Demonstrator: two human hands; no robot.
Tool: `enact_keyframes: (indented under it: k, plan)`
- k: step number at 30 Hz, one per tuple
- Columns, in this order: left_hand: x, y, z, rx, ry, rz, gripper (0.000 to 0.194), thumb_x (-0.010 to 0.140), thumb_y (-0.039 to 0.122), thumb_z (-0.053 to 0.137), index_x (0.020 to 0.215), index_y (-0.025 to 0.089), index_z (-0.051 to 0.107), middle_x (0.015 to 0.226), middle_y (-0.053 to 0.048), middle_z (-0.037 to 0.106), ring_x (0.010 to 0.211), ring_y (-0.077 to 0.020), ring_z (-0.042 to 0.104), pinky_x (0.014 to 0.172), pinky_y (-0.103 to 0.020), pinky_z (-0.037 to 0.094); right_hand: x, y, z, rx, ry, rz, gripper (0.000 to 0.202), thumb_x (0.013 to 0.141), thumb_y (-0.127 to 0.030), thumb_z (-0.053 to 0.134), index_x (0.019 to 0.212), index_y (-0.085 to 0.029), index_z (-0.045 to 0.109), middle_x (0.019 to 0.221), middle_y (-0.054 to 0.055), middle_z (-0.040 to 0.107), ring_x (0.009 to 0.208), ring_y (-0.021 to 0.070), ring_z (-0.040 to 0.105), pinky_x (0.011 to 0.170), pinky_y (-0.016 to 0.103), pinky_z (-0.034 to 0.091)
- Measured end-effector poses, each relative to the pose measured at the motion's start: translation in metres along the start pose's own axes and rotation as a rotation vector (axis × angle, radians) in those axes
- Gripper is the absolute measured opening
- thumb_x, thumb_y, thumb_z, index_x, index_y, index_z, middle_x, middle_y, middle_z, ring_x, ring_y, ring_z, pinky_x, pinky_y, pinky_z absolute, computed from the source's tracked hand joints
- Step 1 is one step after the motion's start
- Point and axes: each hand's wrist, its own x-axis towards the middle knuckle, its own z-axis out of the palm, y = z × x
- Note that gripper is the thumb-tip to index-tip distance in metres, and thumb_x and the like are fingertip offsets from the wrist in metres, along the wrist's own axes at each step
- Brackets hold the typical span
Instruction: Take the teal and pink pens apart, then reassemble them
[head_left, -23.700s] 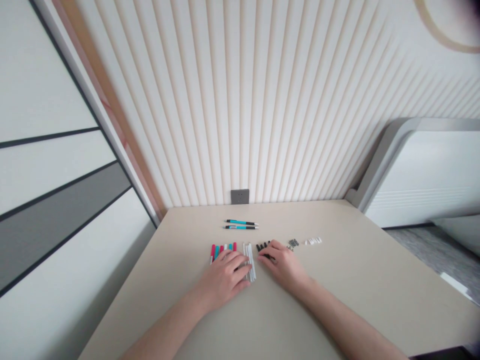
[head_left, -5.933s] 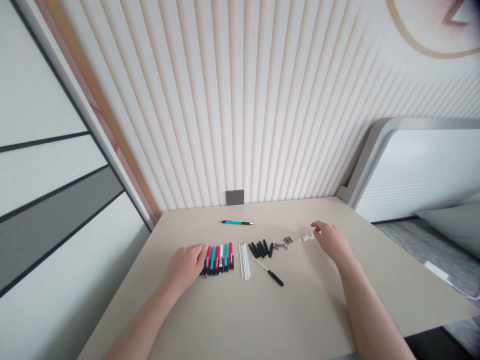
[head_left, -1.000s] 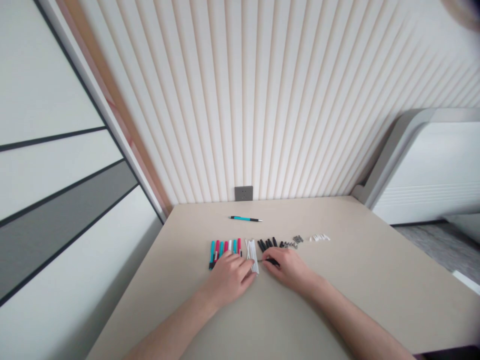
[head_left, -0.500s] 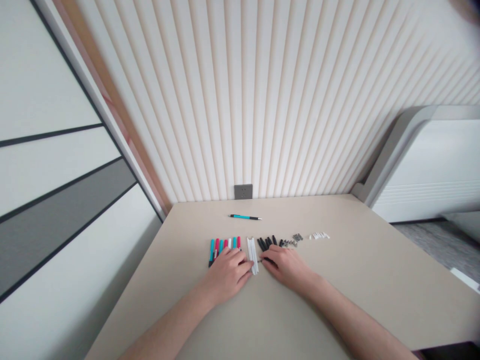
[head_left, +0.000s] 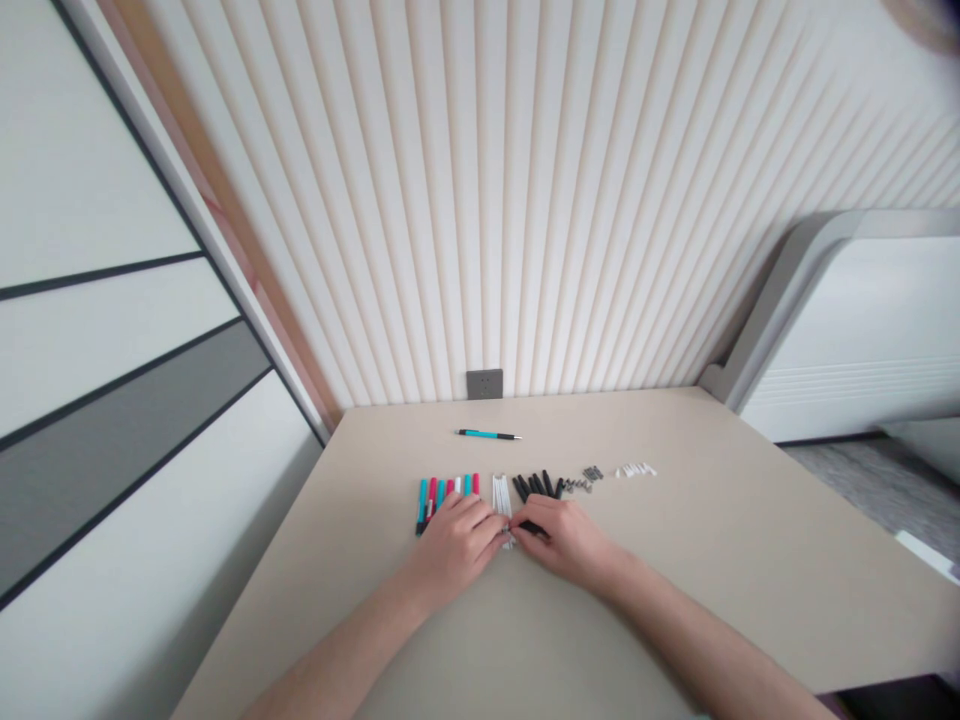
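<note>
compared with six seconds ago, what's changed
The left hand moved right, over the row of pink, blue and white tubes; the right hand came left from the small white pieces and took hold of a slender black piece. The blue and black pen stayed put.

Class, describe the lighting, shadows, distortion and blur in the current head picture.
Head view: soft, even light; shadow on the lower-left white panel; ribbed wall fanning outward; upper-right corner dark and blurred; fine detail unclear between left hand and right hand.
</note>
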Motion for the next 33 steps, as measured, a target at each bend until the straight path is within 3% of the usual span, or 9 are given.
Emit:
enact_keyframes:
  k: [4, 10, 14, 17, 26, 33]
  plan:
    - [0.000, 0.000, 0.001, 0.017, 0.037, 0.004, 0.020, 0.097, 0.025, 0.048, 0.083, 0.018, 0.061, 0.077, -0.002, 0.058, 0.080, -0.0186, 0.055, 0.073, -0.034, 0.039, 0.001, -0.003, 0.005, 0.097, 0.040, -0.007, 0.014, 0.091, -0.023, 0.053, 0.094, -0.020, 0.066, 0.081, 0.002, 0.062, 0.076, 0.0134, 0.060, 0.067, 0.021, 0.043]
    - [-0.001, -0.005, -0.005, 0.023, 0.097, -0.085, 0.018, 0.095, 0.022, 0.050, 0.083, 0.019, 0.062, 0.077, -0.002, 0.061, 0.078, -0.0181, 0.056, 0.079, -0.035, 0.040, 0.002, -0.002, 0.000, 0.120, 0.081, 0.065, 0.028, 0.093, -0.023, 0.048, 0.117, -0.021, 0.064, 0.094, 0.006, 0.064, 0.083, 0.0160, 0.062, 0.075, 0.026, 0.047]
    - [-0.002, -0.009, -0.009, 0.017, 0.111, -0.175, 0.016, 0.094, 0.022, 0.051, 0.083, 0.020, 0.063, 0.080, -0.002, 0.064, 0.082, -0.0189, 0.058, 0.085, -0.038, 0.039, 0.003, 0.006, -0.003, 0.063, 0.155, 0.197, 0.034, 0.092, -0.023, 0.048, 0.125, -0.024, 0.056, 0.099, 0.004, 0.067, 0.084, 0.0162, 0.063, 0.077, 0.027, 0.048]
    - [-0.003, -0.011, -0.010, 0.016, 0.113, -0.201, 0.017, 0.093, 0.022, 0.052, 0.082, 0.020, 0.063, 0.080, -0.001, 0.066, 0.082, -0.0191, 0.059, 0.086, -0.038, 0.039, 0.002, 0.010, -0.003, -0.029, 0.163, 0.295, 0.028, 0.091, -0.031, 0.053, 0.117, -0.025, 0.058, 0.093, 0.002, 0.069, 0.079, 0.0164, 0.063, 0.072, 0.027, 0.048]
    - [-0.002, -0.011, -0.007, 0.020, 0.104, -0.184, 0.017, 0.092, 0.021, 0.053, 0.079, 0.020, 0.063, 0.078, -0.002, 0.064, 0.082, -0.0191, 0.059, 0.084, -0.037, 0.039, 0.017, 0.004, 0.009, -0.382, 0.091, 0.163, 0.019, 0.095, -0.032, 0.050, 0.093, -0.020, 0.064, 0.086, 0.006, 0.065, 0.082, 0.0177, 0.060, 0.075, 0.027, 0.042]
    - [-0.003, -0.011, -0.009, 0.035, 0.096, -0.184, 0.014, 0.091, 0.020, 0.055, 0.081, 0.020, 0.064, 0.079, -0.002, 0.064, 0.083, -0.0198, 0.058, 0.084, -0.038, 0.039, 0.009, -0.006, 0.009, -0.435, 0.079, 0.084, 0.019, 0.093, -0.024, 0.047, 0.102, -0.020, 0.063, 0.083, 0.005, 0.060, 0.079, 0.0179, 0.058, 0.073, 0.029, 0.039]
